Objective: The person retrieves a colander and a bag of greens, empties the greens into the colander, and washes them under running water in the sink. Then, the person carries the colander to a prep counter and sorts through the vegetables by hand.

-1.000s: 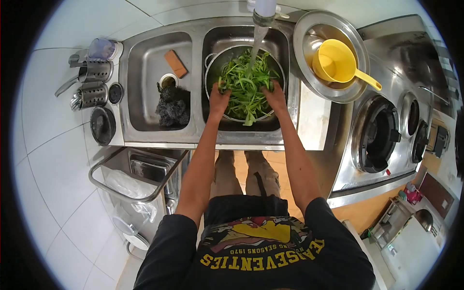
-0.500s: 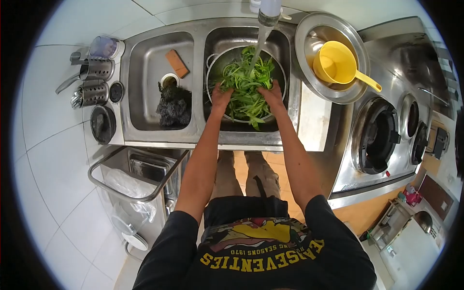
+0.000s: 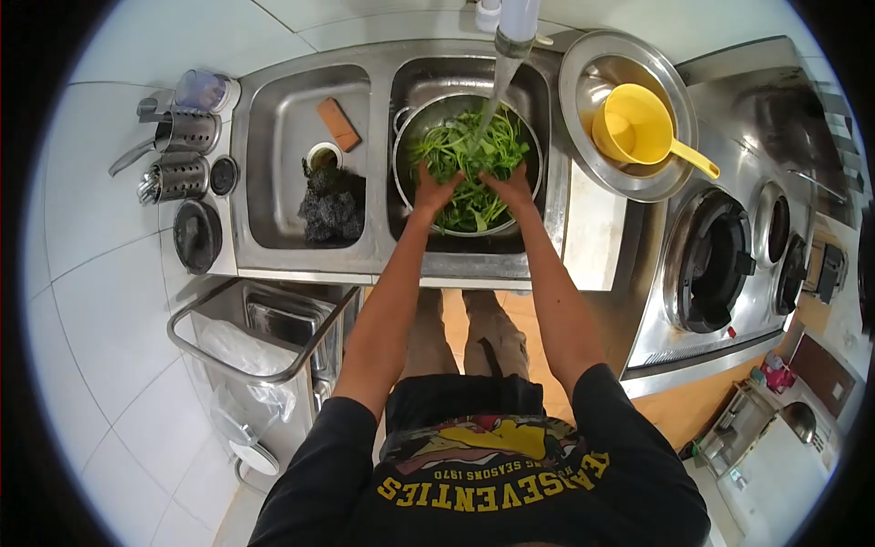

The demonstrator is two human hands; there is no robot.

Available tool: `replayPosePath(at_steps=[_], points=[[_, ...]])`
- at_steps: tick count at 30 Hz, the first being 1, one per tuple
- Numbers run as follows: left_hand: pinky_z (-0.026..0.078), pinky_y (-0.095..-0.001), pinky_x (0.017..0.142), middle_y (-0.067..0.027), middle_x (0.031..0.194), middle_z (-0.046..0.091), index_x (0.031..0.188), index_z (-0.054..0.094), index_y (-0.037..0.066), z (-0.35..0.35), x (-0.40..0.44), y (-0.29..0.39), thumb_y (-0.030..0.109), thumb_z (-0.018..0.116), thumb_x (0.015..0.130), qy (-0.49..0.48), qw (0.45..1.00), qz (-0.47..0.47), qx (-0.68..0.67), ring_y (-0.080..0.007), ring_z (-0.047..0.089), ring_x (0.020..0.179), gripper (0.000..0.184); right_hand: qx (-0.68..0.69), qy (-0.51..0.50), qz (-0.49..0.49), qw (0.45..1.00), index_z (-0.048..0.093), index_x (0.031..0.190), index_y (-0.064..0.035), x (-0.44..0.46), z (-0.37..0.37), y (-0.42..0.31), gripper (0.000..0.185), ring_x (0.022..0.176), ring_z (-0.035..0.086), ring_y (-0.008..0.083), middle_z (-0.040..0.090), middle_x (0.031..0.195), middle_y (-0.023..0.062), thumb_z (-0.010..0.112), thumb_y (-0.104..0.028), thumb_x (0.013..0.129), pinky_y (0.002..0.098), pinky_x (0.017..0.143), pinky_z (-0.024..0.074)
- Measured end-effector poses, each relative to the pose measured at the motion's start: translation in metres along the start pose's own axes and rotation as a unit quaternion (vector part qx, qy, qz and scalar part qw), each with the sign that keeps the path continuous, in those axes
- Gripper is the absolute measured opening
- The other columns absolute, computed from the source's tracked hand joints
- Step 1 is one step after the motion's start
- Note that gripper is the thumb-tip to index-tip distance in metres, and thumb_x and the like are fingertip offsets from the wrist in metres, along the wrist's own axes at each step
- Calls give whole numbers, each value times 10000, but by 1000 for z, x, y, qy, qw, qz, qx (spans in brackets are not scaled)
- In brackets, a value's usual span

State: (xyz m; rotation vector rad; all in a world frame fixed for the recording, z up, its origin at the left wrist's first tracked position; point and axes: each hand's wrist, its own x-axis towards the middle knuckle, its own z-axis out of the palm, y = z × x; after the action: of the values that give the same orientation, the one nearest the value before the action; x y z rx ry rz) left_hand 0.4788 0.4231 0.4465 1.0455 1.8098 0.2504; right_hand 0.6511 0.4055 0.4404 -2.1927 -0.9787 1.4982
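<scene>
Leafy greens (image 3: 478,146) fill a large metal basin (image 3: 439,113) in the right-hand sink bowl. Water (image 3: 499,84) pours onto them from the tap (image 3: 517,23). My left hand (image 3: 437,190) grips the near-left side of the bunch, its fingers partly buried in leaves. On the near-right side, my right hand (image 3: 509,188) also holds greens, with the thumb pointing inward and the other fingers mostly hidden. Both hands are inside the basin, a short gap between the thumbs.
The left sink (image 3: 273,118) holds a brown block (image 3: 338,124) and a dark mesh clump (image 3: 331,210) beside the drain. A yellow dipper (image 3: 631,128) rests in a steel bowl (image 3: 583,82) at the right. Farther right is a gas stove (image 3: 652,337); utensil holders (image 3: 187,132) stand left.
My hands have come closer together, with the left moving right. The greens are gathered toward the far side of the basin, and leaves no longer hang over the near rim.
</scene>
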Motion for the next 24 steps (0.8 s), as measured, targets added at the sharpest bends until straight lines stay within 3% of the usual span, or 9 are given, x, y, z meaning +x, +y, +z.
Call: replayPosePath(at_steps=[3,9,10,14,16,17,19,22,24], points=[[314,-439,1028,-259,1404,248,1418,78,53,16,16,-24,508,701,709,-39,994,-15,-103,-372,359,1247,1048,-8,-37,28,999,31,1405,50,14,5,4,1023,1300,299,338,276,1409,237,697,-362,746,350,1043,311],[405,-432,926,-215,1217,511,1363,311,87,-14,-10,26,428,645,784,-14,998,35,-53,-330,530,1090,750,160,-44,-31,986,171,1410,-5,-4,-9,9,844,1256,372,295,385,1345,202,664,-297,790,334,977,361],[409,-434,921,-211,1200,525,1361,316,97,-21,-25,42,435,634,791,-2,998,43,-38,-332,541,1072,735,215,-150,-40,964,230,1384,6,-32,-32,-17,799,1261,367,310,386,1349,206,660,-313,791,347,976,366],[389,-458,957,-225,1312,427,1422,185,124,-26,-32,31,476,598,809,-42,992,94,70,-344,447,1193,819,20,-56,-81,995,273,1366,12,-41,-34,-16,767,1203,443,339,435,1298,252,650,-334,795,369,993,362],[370,-450,990,-215,1399,317,1446,64,139,-25,-20,20,441,595,825,-91,984,96,117,-354,326,1286,871,-72,23,-178,981,330,1338,-8,-33,-28,-11,684,1198,439,351,438,1297,240,618,-331,808,385,983,372],[394,-445,956,-221,1371,353,1445,72,147,-20,-16,12,415,590,835,-59,978,151,132,-366,385,1230,844,-118,61,-222,966,358,1324,-18,-30,-25,-5,645,1195,437,357,439,1297,234,602,-329,815,394,978,377],[441,-436,888,-235,1316,426,1444,88,164,-11,-10,-3,362,581,855,4,953,257,163,-391,502,1119,793,-116,90,-255,956,521,1171,3,-46,-37,-37,416,974,581,351,592,1082,203,594,-217,826,382,831,463],[468,-448,830,-237,1239,493,1412,217,119,-32,-51,59,214,549,864,-58,963,179,195,-388,528,1067,647,22,27,-249,968,599,1036,19,-49,-52,-77,247,783,644,267,659,885,142,567,-135,846,333,705,497],[475,-456,780,-221,1166,543,1357,311,115,-27,-47,60,175,537,861,-34,962,238,130,-388,564,976,548,127,-26,-252,959,623,969,19,-47,-53,-93,175,693,646,192,666,787,96,544,-90,858,292,646,497]])
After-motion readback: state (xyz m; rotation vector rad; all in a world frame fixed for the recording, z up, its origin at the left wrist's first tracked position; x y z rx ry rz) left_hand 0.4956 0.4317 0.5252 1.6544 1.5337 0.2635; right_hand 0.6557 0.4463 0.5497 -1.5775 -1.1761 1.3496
